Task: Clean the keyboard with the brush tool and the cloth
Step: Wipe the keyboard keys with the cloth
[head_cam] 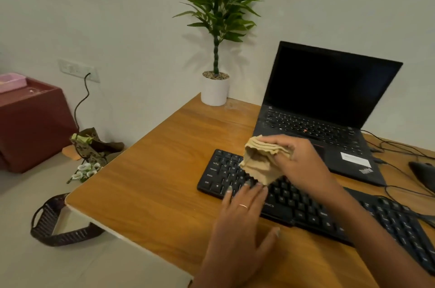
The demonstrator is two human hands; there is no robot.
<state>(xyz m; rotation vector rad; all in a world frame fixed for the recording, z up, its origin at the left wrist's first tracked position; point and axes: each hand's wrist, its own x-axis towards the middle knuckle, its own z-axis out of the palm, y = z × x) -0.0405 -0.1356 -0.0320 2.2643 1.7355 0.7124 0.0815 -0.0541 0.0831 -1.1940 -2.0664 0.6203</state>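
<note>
Right hand pinches bunched cloth above keyboard; left hand, fingers spread, steadies it. Recommend light, row-wise wiping.

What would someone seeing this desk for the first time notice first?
Probably the right hand holding a folded tan cloth just above the left end of the black keyboard, while the left hand rests flat on the keyboard's front edge. Behind them an open laptop with a dark screen stands on the wooden desk, with a tall potted plant at the far corner.
</note>
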